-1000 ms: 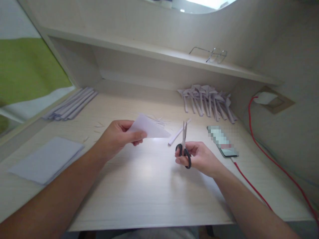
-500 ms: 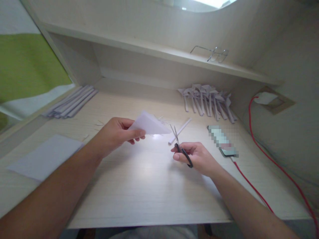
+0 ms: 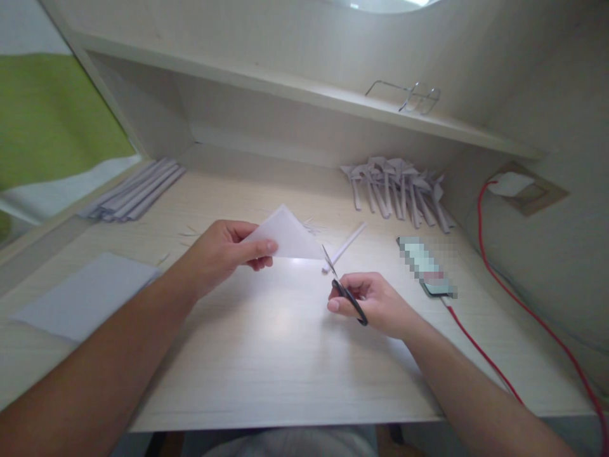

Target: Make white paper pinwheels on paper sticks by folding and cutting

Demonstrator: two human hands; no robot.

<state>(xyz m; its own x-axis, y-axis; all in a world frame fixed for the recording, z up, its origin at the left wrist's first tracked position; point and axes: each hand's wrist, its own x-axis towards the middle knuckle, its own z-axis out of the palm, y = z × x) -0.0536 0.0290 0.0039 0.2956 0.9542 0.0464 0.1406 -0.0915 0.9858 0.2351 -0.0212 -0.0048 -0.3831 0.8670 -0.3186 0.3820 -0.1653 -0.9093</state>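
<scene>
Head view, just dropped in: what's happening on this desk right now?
A person holds a folded white paper triangle above the desk in the left hand. The right hand holds small black-handled scissors, blade tips pointing at the paper's right corner. A loose paper roll lies just behind. Folded paper pieces sit at the back, flat strips and sheets to the left.

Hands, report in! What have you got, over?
Left hand pinching folded paper. Right hand gripping scissors, tips at the paper's corner. Nothing between them.
</scene>
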